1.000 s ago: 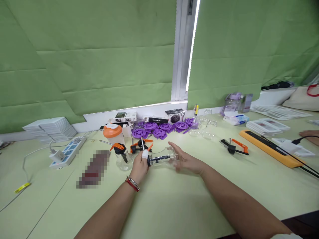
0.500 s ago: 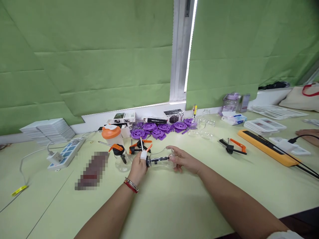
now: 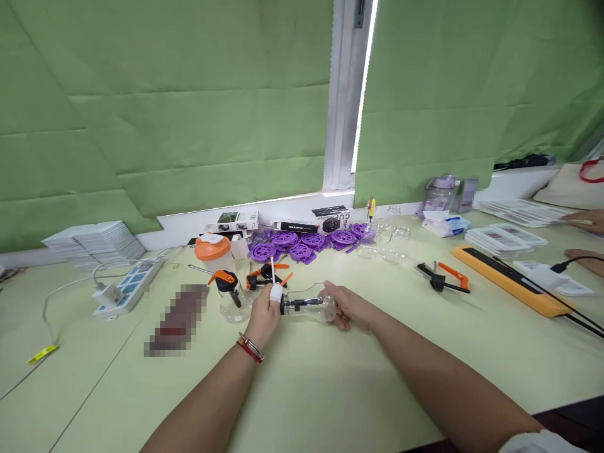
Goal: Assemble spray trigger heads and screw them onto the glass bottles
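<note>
A clear glass bottle (image 3: 309, 303) lies on its side between my hands, a dark tube-like part inside it. My left hand (image 3: 265, 313) is closed round its capped end; a white piece and a thin white rod stick up there. At the other end, the bottle's base, my right hand (image 3: 346, 305) grips the glass with fingers bent. Just left of my left hand stands a glass bottle with an orange and black lid (image 3: 233, 305). Behind the hands lie orange and black lid parts (image 3: 267, 275).
Purple wheel-like parts (image 3: 302, 242) lie at the back beside small boxes (image 3: 238, 220). An orange-lidded cup (image 3: 213, 250) and power strip (image 3: 132, 286) are left. Right are clear glass pieces (image 3: 394, 242), an orange power bar (image 3: 512, 280), card stacks (image 3: 507, 239) and another person's hand (image 3: 587, 220).
The view has shifted slightly. My right hand has changed its hold at the bottle's base, and the bottle looks turned. At the far right, another person's hand has come into view over the cards.
</note>
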`<state>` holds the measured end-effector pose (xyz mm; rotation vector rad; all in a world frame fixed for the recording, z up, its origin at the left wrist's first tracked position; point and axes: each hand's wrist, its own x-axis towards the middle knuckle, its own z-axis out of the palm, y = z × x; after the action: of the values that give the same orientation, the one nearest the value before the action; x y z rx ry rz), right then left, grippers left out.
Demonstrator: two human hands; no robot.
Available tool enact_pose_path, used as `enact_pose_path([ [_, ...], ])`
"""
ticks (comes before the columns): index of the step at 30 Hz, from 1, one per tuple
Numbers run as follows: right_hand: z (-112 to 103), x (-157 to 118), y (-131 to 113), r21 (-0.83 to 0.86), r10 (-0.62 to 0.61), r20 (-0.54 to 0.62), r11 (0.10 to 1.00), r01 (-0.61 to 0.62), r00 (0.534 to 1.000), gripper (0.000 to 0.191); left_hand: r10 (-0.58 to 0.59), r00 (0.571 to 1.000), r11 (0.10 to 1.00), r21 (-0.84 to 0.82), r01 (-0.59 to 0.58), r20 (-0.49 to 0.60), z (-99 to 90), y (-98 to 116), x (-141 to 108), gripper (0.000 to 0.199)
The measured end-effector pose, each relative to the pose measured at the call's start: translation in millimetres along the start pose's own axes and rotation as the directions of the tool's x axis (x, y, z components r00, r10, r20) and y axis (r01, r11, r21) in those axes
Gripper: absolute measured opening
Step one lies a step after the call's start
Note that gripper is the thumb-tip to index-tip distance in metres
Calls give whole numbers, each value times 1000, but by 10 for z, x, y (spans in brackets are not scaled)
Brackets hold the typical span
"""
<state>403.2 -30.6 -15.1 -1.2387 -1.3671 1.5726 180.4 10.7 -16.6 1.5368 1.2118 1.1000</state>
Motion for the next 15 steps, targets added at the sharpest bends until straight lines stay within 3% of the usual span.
enact_pose_path([
  [3,-17,-45,-40,37,-113,31,993,112,993,59,-44,999,999,-9,43,-19,4,4,7,36],
  [6,-21,-64,-67,34,-216,12,976,216,976,78,-77,997,997,-26,76,-32,20,15,1,38],
  [9,-13,-23,-39,10,-121,-28,993,122,992,61,-97,995,994,-45,96,-29,36,13,-10,39],
  [11,-8,-3,-22,1,-73,-42,997,73,996,63,-108,994,993,-45,106,-29,39,6,-8,38],
  [15,13,-19,-36,-54,-259,-42,965,257,965,68,-113,993,993,-36,111,-46,20,-13,13,37],
])
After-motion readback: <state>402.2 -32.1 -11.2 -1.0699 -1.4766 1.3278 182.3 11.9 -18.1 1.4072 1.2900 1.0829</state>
